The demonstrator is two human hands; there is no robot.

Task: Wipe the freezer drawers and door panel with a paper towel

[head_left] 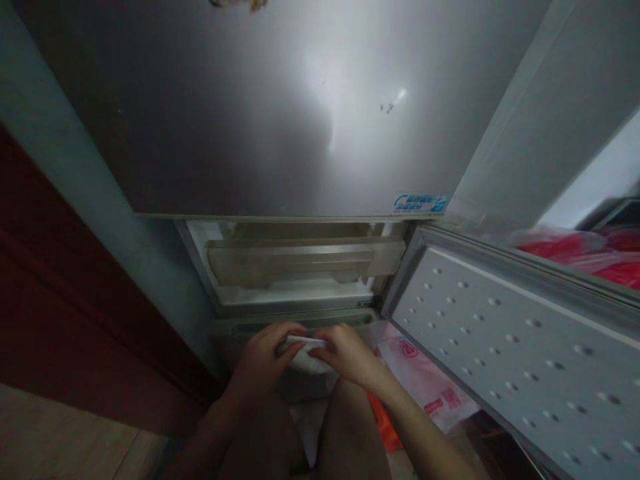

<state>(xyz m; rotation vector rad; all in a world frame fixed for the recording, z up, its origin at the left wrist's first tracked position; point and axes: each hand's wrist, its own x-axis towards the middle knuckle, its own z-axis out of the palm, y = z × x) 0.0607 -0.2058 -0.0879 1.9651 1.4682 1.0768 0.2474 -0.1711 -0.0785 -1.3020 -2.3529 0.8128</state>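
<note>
Between my knees and the lower fridge compartment, my left hand (pixel 265 353) and my right hand (pixel 345 350) both pinch the top edge of a small whitish item (pixel 307 360). It has a pale, thin rim and a softer-looking white part below; dim light and my fingers hide what kind of thing it is. Just beyond my hands is the open lower compartment, with a cream plastic drawer (pixel 300 260) inside. On the right, the compartment's door (pixel 480 333) stands swung out, its inner panel dotted with small bumps.
Above the compartment is the closed upper metal fridge door (pixel 280 120). A white plastic bag with red print (pixel 420 373) and an orange item (pixel 384 420) lie to my right. Red bags (pixel 585 250) sit behind the open door. A dark red wooden panel (pixel 85 320) borders the left.
</note>
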